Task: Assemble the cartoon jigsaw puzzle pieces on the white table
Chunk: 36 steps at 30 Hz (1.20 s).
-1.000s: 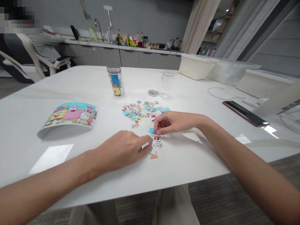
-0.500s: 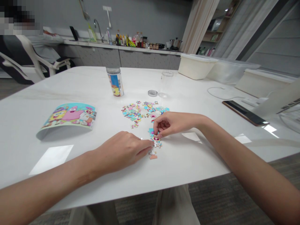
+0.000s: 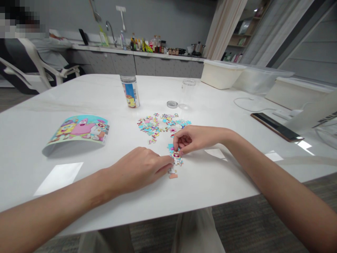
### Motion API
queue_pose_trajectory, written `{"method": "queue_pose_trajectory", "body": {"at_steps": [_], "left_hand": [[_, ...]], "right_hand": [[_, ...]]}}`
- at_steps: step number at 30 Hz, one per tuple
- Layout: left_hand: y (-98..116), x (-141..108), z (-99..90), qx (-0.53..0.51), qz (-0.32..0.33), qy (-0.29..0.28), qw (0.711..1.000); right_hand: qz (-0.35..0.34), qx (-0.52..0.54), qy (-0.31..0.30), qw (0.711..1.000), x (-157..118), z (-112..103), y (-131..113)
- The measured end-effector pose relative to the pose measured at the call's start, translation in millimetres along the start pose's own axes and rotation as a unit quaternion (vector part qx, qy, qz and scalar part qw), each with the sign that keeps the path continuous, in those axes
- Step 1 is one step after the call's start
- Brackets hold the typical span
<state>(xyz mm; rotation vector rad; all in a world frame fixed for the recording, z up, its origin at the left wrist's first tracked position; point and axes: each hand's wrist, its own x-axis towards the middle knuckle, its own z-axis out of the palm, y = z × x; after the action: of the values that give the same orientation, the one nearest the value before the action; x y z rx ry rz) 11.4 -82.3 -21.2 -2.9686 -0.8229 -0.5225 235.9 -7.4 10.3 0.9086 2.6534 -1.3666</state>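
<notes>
On a white tabletop (image 3: 113, 207), a curved cartoon picture sheet (image 3: 81, 130) lies at far left, and right of it the left hand (image 3: 147, 167) is loosely curled, its fingertips touching the left edge of a small partly joined puzzle section (image 3: 178, 160). That section lies flat between the two hands, with loose puzzle pieces (image 3: 149, 125) scattered just beyond it. At its right, the right hand (image 3: 191, 140) bends its fingers and thumb onto the upper part; whether either hand pinches a piece cannot be told.
</notes>
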Motion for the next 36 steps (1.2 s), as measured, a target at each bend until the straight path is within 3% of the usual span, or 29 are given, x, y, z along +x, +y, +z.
{"method": "queue_pose_trajectory", "body": {"at_steps": [16,36], "left_hand": [[-0.2,0.0,1.3,-0.005,-0.002,-0.003,1.0],[3.7,1.8,-2.4,0.021,-0.021,-0.068,0.997]], "right_hand": [[0.009,-0.005,-0.002,1.0,0.1,-0.4,-1.7],[0.026,-0.018,-0.01,0.999,0.7,1.8,1.2]]}}
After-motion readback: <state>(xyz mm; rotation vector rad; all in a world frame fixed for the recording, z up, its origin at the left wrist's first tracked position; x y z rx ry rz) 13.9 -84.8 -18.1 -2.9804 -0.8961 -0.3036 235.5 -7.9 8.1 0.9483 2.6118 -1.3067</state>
